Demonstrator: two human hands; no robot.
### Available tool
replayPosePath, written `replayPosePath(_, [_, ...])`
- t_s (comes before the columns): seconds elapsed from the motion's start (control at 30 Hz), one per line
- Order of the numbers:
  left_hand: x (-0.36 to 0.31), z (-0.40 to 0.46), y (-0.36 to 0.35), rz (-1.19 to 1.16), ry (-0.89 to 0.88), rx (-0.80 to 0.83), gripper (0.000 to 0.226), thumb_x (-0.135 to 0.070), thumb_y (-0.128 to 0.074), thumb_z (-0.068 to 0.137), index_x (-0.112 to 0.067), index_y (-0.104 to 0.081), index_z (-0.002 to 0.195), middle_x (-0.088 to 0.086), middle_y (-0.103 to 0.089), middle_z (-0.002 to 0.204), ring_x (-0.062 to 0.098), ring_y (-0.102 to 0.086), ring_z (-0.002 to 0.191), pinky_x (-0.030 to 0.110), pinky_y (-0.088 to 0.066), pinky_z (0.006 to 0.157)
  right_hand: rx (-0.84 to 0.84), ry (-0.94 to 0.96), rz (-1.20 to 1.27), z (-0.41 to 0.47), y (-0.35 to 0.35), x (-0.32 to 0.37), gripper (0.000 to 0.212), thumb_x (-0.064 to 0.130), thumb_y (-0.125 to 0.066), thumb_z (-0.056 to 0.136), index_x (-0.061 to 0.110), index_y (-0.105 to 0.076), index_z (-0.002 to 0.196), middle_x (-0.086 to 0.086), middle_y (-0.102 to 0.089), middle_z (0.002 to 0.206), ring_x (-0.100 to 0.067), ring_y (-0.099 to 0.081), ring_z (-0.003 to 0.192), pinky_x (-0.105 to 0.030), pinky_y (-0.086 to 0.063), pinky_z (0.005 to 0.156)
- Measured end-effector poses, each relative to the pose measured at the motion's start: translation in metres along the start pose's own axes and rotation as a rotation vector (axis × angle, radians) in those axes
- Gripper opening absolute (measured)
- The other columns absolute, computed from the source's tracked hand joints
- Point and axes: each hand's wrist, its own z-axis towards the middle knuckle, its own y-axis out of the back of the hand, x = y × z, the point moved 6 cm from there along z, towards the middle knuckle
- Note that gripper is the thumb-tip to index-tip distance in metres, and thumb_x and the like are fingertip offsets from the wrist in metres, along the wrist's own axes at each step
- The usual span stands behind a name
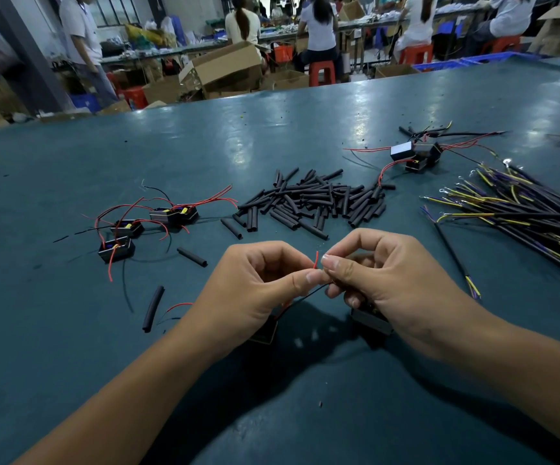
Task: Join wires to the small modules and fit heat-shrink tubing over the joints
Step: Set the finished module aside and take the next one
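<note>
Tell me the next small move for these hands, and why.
Probably finish twisting the joint. The left hand and right hand pinch a red wire end and a black wire together between their fingertips, and no heat-shrink tube shows on them yet; loose tubes lie just beyond.

On the table, the tubing pile lies mid-table. Left of it sit modules; behind and right, more modules. A wire bundle lies by the right edge. Both hands meet near the front edge.
</note>
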Motion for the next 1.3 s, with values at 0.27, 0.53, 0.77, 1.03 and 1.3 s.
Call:
replayPosePath(0.27, [-0.0001,0.0009,0.0023,0.025,0.006,-0.076,0.018,-0.031,-0.074,0.08,-0.014,-0.074,0.084,0.005,-0.064,0.065,0.017,-0.051,0.059,0.025,-0.04,0.053,-0.067,0.002,-0.002,0.0004,0.0023,-0.0002,0.008,0.006,-0.07,0.087,0.007,-0.073,0.079,-0.011,-0.072,0.071,-0.011,-0.061,0.057,-0.017,-0.043,0.047])
replayPosePath(0.53, [0.0006,0.0023,0.0073,-0.023,-0.002,-0.104,0.009,-0.022,-0.077,0.084,-0.014,-0.075,0.084,0.001,-0.064,0.064,0.014,-0.056,0.06,0.021,-0.046,0.055,-0.104,-0.055,0.106,0.0004,0.004,-0.0008,0.008,0.005,-0.068,0.089,-0.002,-0.07,0.087,-0.014,-0.07,0.07,-0.016,-0.064,0.058,-0.018,-0.05,0.05])
replayPosePath(0.77, [0.0014,0.0031,0.0017,0.044,-0.004,-0.092,0.01,-0.024,-0.075,0.084,-0.014,-0.075,0.082,0.008,-0.057,0.062,0.016,-0.046,0.056,0.022,-0.037,0.051,-0.087,-0.098,-0.053,-0.0014,0.0012,-0.0024,0.022,0.005,-0.059,0.093,0.011,-0.077,0.083,0.0,-0.065,0.063,-0.011,-0.05,0.058,-0.02,-0.035,0.052])
replayPosePath(1.03, [0.0,0.0012,0.0014,0.079,0.0,-0.109,0.01,-0.02,-0.077,0.085,-0.012,-0.074,0.079,0.028,-0.058,0.068,0.015,-0.049,0.054,0.022,-0.039,0.05,-0.056,-0.043,-0.012,-0.0005,0.0001,-0.0014,0.011,0.002,-0.06,0.095,0.004,-0.07,0.092,-0.006,-0.073,0.073,-0.009,-0.064,0.061,-0.015,-0.05,0.054])
replayPosePath(1.3, [-0.0027,0.0019,-0.0009,0.103,0.0,-0.154,0.013,-0.009,-0.074,0.089,-0.008,-0.072,0.076,0.028,-0.057,0.064,0.017,-0.049,0.051,0.026,-0.038,0.049,-0.078,-0.004,0.034,-0.0009,-0.0001,-0.0002,0.006,0.004,-0.065,0.09,0.003,-0.07,0.088,-0.01,-0.073,0.073,-0.009,-0.064,0.059,-0.016,-0.049,0.051])
